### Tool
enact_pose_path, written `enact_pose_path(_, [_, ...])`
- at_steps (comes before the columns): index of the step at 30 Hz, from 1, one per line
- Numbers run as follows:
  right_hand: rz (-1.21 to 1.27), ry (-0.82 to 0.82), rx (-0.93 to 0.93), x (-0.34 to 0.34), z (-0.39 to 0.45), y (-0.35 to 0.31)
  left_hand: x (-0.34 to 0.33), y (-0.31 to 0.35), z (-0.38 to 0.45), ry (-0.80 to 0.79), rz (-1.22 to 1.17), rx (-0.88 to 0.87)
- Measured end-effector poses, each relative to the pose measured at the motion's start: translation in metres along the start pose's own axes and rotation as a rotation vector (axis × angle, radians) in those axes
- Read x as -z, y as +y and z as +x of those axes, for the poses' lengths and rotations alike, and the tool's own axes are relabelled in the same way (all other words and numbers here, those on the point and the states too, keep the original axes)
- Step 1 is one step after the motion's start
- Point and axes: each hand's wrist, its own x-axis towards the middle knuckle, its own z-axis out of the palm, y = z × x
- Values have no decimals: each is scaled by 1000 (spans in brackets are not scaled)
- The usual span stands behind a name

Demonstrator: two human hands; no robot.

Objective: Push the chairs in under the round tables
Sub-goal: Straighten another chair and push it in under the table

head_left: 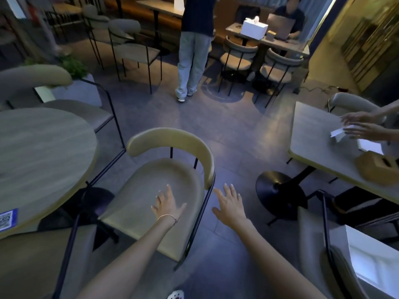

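A beige padded chair [170, 175] with a curved backrest and thin black legs stands in the middle, pulled out from the round wooden table [41, 152] at the left. My left hand [168, 203] is stretched out over the chair's seat with its fingers spread and holds nothing. To the right of the chair's black frame, my right hand [230, 203] reaches over the floor, fingers straight and spread. A second beige chair [54, 91] stands at the far side of the round table. Another chair's black frame [73, 238] shows at the table's near edge.
A rectangular table [319, 145] on a black disc base stands at the right, with another person's hands over papers on it. A person in light trousers [192, 59] stands on the tiled floor ahead. More chairs and tables fill the back, where someone sits at a laptop.
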Motion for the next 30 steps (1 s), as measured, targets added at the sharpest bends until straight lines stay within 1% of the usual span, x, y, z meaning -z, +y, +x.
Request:
enact_pose_path(7, [-24,-80,135,18,78,35,-23,62,43,-22,-63,80])
enact_pose_path(15, [-123,-134,363,40,190,96,-60,137,107,18,-152,261])
enact_pose_path(19, [-181,-191,481,52,238,115,-74,168,128,47,-222,353])
enact_pose_path(24, [-254,-224,638,69,288,112,-78,192,150,106,-311,479])
enact_pose_path(30, [-295,-246,806,90,351,80,-59,203,201,199,-401,592])
